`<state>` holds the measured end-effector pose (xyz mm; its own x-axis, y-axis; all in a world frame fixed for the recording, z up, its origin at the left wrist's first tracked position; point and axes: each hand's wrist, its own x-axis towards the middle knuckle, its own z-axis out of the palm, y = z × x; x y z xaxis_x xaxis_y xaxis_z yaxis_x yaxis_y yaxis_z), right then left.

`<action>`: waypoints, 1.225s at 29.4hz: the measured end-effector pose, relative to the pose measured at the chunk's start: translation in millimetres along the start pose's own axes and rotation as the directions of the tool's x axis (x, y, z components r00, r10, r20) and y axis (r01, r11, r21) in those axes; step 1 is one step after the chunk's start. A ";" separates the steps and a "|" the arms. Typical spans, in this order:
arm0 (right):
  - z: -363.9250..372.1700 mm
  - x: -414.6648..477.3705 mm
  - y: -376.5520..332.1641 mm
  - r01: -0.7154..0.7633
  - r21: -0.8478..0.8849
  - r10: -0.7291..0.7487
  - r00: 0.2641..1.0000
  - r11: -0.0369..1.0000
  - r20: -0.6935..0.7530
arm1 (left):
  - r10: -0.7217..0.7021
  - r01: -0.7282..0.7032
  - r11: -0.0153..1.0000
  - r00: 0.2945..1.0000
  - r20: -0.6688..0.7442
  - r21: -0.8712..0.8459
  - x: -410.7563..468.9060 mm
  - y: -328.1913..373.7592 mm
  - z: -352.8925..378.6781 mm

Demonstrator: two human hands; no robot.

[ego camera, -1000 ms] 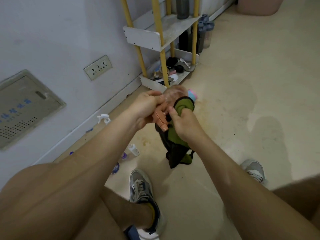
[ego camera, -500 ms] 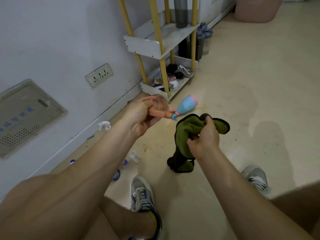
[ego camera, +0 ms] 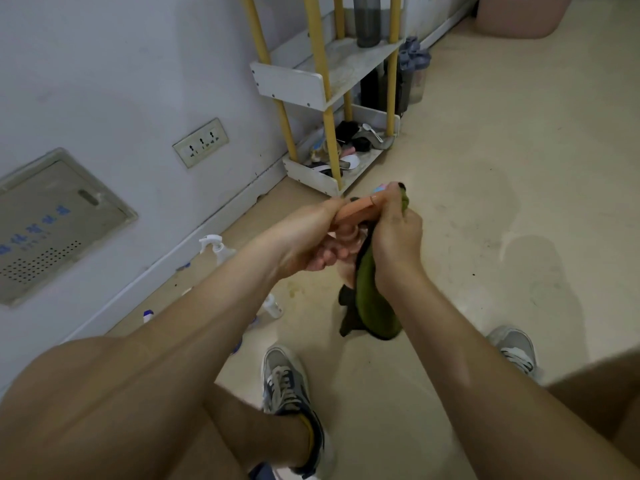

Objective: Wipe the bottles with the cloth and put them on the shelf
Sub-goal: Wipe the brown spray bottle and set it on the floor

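Green cloth (ego camera: 374,299) is gripped by the right hand (ego camera: 394,244), bunched at the top and hanging loose below the fingers (ego camera: 388,207) toward the floor (ego camera: 485,237). A peach-topped bottle (ego camera: 356,211) is held in the left hand (ego camera: 308,244), whose fingers are curled round its neck from below. The bottle body is mostly hidden between the two hands. The cloth is pressed against the bottle's right side, with the right fingers clenched on the cloth.

Just beyond the fingers a scrap of blue and pink (ego camera: 382,186) is seen, possibly another bottle on the floor; too covered to tell. Further beyond the fingers, against the wall, the yellow-posted shelf (ego camera: 311,84) is seen, with a grey bottle (ego camera: 367,19) standing on its upper board and clutter in the bottom tray. Dark bottles (ego camera: 414,74) are grouped on the floor at the shelf's far end.

Left of the fingers, by the skirting, a white spray bottle (ego camera: 216,245) is seen. A small bottle (ego camera: 273,304) lies on the floor under the left forearm. A wall socket (ego camera: 201,142) is set in the wall above. Two grey shoes (ego camera: 287,386) are planted on the floor, nearer than the fingers.
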<state>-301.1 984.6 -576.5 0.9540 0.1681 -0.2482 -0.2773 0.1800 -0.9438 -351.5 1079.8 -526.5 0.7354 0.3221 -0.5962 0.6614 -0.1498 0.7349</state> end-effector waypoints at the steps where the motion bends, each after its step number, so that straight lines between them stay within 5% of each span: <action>1: -2.1 2.2 2.4 0.010 -0.032 -0.010 1.000 0.999 0.000 | 0.049 -0.047 0.990 0.999 -0.017 0.137 -1.9 -0.7 0.1; 6: -9.6 14.1 17.2 -0.061 -0.155 0.055 0.998 0.986 -0.041 | 0.289 -0.285 0.832 0.955 0.068 0.476 -6.3 -8.2 3.5; 9: -18.6 21.4 14.8 -0.075 -0.272 0.047 0.993 0.959 -0.109 | 0.451 -0.351 0.698 0.893 -0.002 0.625 4.3 -12.5 8.7; 11: -29.0 22.3 3.4 -0.067 -0.227 0.050 0.995 0.972 -0.081 | 0.471 -0.305 0.741 0.871 -0.139 0.599 6.5 -9.7 5.1; 13: -24.9 14.2 -7.7 -0.075 -0.140 0.092 0.989 0.987 0.119 | 0.463 -0.274 0.820 0.834 -0.301 0.503 6.1 -4.8 -3.1; 16: 2.5 -6.8 -2.4 0.171 -0.230 -0.070 0.918 0.958 0.389 | 0.480 -0.264 0.832 0.783 -0.395 0.488 5.7 0.3 -8.3; 18: 6.8 -14.2 17.3 0.432 -0.351 -0.259 0.858 0.831 0.443 | 0.482 -0.273 0.841 0.771 -0.416 0.468 5.6 1.6 -4.2; 20: -3.3 -10.2 30.7 0.485 -0.531 -0.267 0.860 0.695 0.435 | 0.486 -0.297 0.852 0.756 -0.439 0.431 4.4 4.0 -1.7; 25: -8.5 14.3 43.5 0.174 -0.588 0.009 0.956 0.790 0.294 | 0.517 -0.308 0.838 0.714 -0.472 0.451 -1.7 11.1 -4.0; 29: -15.0 28.7 35.8 -0.208 -0.293 0.275 0.939 0.933 0.207 | 0.595 -0.445 0.801 0.670 -0.444 0.401 -6.9 16.4 -15.6; 32: -25.8 34.4 34.6 -0.572 0.077 0.544 0.807 0.817 0.228 | 0.604 -0.556 0.792 0.657 -0.452 0.251 -5.6 13.4 -30.1; 36: -22.9 40.0 30.3 -0.647 0.451 0.573 0.760 0.615 0.308 | 0.427 -0.548 0.832 0.737 -0.524 -0.093 3.5 -4.8 -28.7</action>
<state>-268.7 974.6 -620.0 0.5307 0.5294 -0.6619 -0.8390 0.4392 -0.3213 -356.3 1108.5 -522.8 0.7470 0.6635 0.0434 0.1336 -0.2138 0.9677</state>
